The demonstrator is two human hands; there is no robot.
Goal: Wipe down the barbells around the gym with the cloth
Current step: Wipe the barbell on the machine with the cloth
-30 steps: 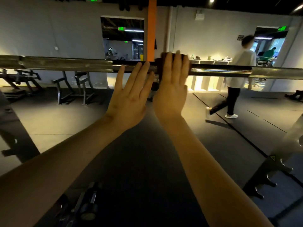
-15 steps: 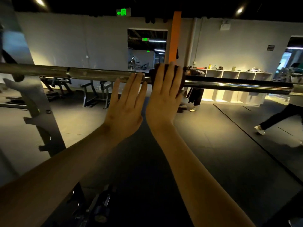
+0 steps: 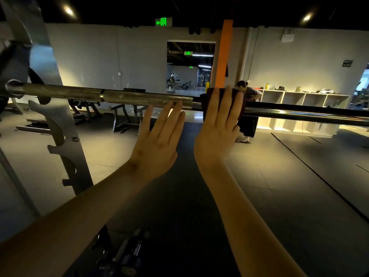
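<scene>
A steel barbell [image 3: 139,99] runs across the view at chest height, its left end resting on a rack. A dark red cloth [image 3: 204,100] is draped over the bar near the middle. My right hand [image 3: 218,128] presses the cloth flat against the bar with straight fingers. My left hand [image 3: 157,140] is beside it, fingers straight, fingertips touching the knurled part of the bar just left of the cloth. Most of the cloth is hidden under my right hand.
A metal rack upright [image 3: 60,140] with hooks stands at the left. Benches [image 3: 127,116] sit behind the bar. White cubby shelves [image 3: 295,108] line the far wall, with a person [image 3: 248,116] bent over beside them. Dark floor mats [image 3: 279,186] lie below.
The camera has panned left, bringing the rack upright into view. Both hands and the cloth have slid left along the bar toward the knurled section.
</scene>
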